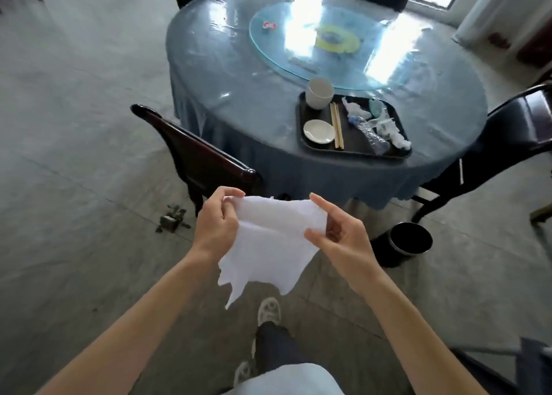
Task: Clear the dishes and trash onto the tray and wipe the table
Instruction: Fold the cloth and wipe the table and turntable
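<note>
Thin white cloth (268,245) hangs soft, matt and creased. The bench (239,75) wears blue fabric under glossy clear plastic film; its turntable (298,57) is shiny glass. The tray (358,150) looks matt dark plastic, the chopsticks (337,126) pale wood, the saucer (318,131) glazed ceramic.

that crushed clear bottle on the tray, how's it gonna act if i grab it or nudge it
The crushed bottle looks empty, so probably very light. Its crumpled walls would likely give and crackle under a grip. Being flattened, it should slide on the tray rather than roll, and may drag the wrappers touching it.
</note>
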